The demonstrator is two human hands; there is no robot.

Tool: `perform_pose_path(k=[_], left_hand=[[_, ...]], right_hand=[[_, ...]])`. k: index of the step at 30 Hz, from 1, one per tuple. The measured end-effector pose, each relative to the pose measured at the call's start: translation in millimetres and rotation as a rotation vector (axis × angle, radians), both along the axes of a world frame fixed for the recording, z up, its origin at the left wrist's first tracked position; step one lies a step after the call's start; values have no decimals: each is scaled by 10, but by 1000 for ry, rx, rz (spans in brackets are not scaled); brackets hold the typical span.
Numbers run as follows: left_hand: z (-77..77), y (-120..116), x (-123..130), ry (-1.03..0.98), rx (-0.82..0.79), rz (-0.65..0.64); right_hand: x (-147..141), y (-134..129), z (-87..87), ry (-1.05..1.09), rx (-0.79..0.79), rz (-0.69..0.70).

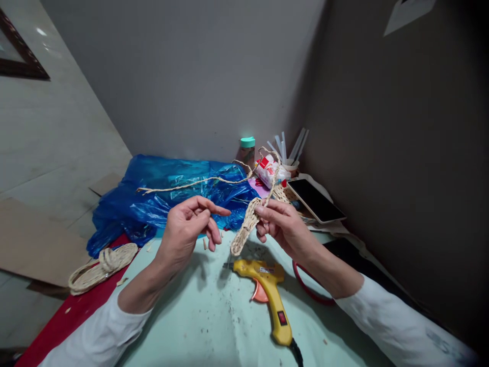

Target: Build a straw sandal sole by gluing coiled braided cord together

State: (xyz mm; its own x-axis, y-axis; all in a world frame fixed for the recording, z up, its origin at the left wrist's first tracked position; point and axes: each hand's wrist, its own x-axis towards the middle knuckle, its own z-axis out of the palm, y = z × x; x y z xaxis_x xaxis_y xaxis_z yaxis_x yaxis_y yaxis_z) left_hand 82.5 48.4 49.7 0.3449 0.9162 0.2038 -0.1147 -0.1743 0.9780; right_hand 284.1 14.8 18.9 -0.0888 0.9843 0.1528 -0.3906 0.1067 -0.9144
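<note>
Between thumb and fingers, my right hand (280,221) pinches the upper end of a small woven straw slipper sole (244,229), held tilted above the table. From that end a long twisted straw cord (198,182) loops up and trails off to the left. My left hand (193,221) is apart from the woven piece, index finger stretched toward it and the other fingers loosely bent, with nothing seen in them. Just below lies a yellow hot glue gun (267,275) with an orange trigger, its nozzle pointing left.
A finished-looking straw slipper (103,267) lies at the left on red cloth. Blue plastic bags (171,173) are heaped behind my hands. At the back right stand a jar with a green lid (247,142), glue sticks (296,145) in a cup, and a phone (315,199).
</note>
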Motion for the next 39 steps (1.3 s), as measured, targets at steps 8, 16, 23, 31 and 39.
perform_pose_path(k=[8,16,23,31,39], left_hand=[[21,6,19,8,-124,-43],[-37,57,9,13,-207,-7],[-110,100,22,46,-240,-88],[-132,63,46,111,-234,-213],[-70,-55,-133,132,-94,8]], right_hand=[[14,21,-5,-6,13,-25],[22,20,-52,-12,-10,-39],[23,34,-66,-18,-43,-36],[32,33,-60,-24,-16,-37],[-28,-2,-82,-58,-23,-2]])
